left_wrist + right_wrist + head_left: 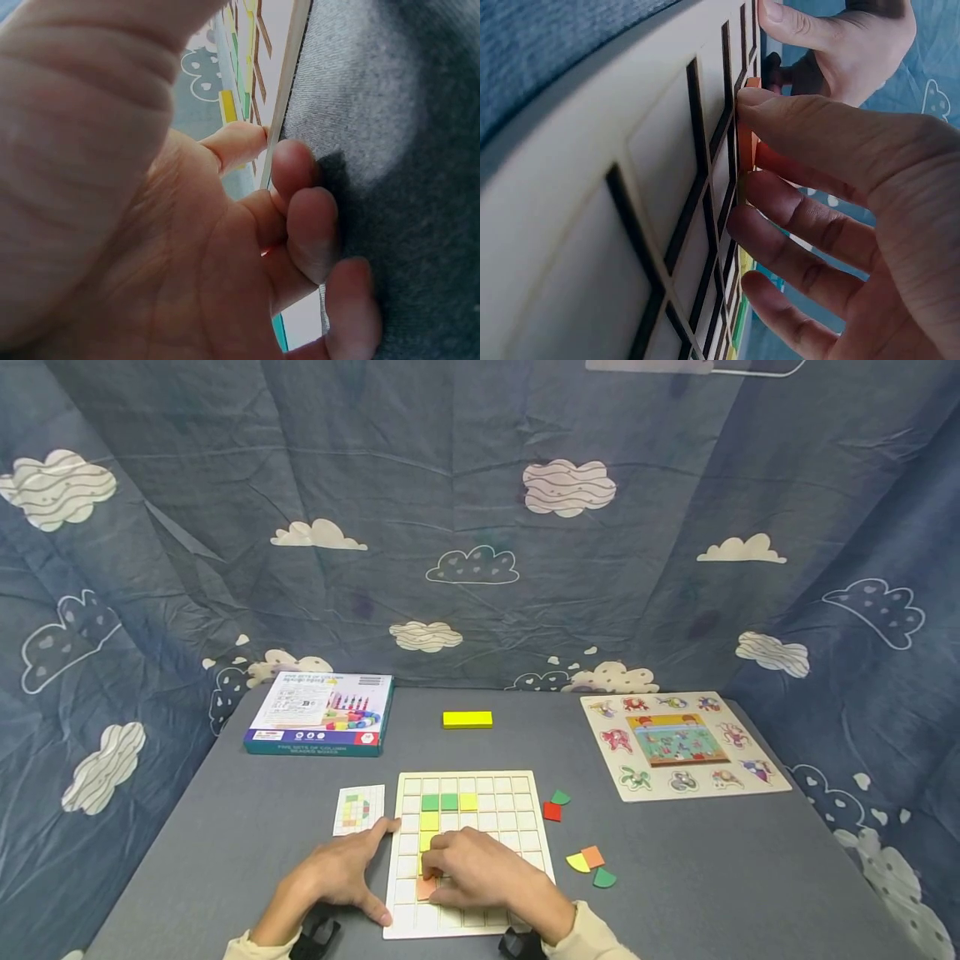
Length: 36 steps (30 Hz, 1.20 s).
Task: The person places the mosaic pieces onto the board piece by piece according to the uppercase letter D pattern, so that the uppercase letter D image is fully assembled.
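A white grid board [408, 918] lies on the grey table. My right hand [487, 870] pinches an orange square tile [748, 139] between thumb and index finger, low in the board's left part. In the head view the tile [426, 889] shows beside the fingertips. Two green squares [439, 802] and a yellow square [468, 802] sit in an upper row. More yellow squares [429, 822] run down a column from there, partly hidden by the right hand. My left hand [337, 870] rests at the board's left edge, its thumb by the lower left corner and index finger higher up.
A pattern card [360, 810] lies left of the board. To its right are loose red [552, 812], orange [592, 857], yellow [577, 862] and green [604, 878] tiles. Behind stand a box [315, 714], a yellow block [467, 720] and a picture puzzle board [611, 752].
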{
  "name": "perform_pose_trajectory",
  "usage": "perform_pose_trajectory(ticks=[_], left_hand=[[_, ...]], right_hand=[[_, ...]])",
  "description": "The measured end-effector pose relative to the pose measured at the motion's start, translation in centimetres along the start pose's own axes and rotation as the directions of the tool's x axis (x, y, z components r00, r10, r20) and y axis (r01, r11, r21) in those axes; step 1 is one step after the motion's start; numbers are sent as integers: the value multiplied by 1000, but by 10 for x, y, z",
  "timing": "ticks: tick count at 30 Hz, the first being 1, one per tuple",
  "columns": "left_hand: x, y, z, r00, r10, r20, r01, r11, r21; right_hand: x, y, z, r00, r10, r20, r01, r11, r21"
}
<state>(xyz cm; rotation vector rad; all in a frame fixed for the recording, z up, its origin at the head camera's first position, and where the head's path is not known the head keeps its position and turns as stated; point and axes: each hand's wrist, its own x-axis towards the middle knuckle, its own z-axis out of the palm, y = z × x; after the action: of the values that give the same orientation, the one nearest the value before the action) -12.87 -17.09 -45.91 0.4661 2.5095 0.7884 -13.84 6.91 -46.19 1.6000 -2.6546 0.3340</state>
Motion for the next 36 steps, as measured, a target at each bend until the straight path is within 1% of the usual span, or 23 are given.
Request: perform_pose_trajectory(ticks=[8, 13, 19, 23, 30, 36], left_hand=[[0, 0, 0, 1000, 19, -2, -19, 1000, -2], [0, 1, 0, 1000, 8, 4, -8, 1000, -3], [0, 1, 0, 1000, 9, 1, -9, 1000, -3], [0, 1, 1, 1000, 10, -2, -10, 1000, 0], [-1, 1, 0, 1000, 3, -4, -3, 1000, -5], [1, 1, 0, 1000, -7, -2, 7, 1000, -5]], right_hand=[[1, -3, 0, 1000, -1, 15, 1, 1000, -4], [1, -3, 0, 1000, 9, 22, -9, 1000, 12], [0, -4, 1, 1000, 10, -1, -10, 1000, 2], [0, -6, 0, 1000, 25, -7, -25, 1000, -4], [-1, -6, -1, 998, 53, 16, -53, 999, 1], [0, -3, -2, 999, 42, -3, -42, 999, -15]])
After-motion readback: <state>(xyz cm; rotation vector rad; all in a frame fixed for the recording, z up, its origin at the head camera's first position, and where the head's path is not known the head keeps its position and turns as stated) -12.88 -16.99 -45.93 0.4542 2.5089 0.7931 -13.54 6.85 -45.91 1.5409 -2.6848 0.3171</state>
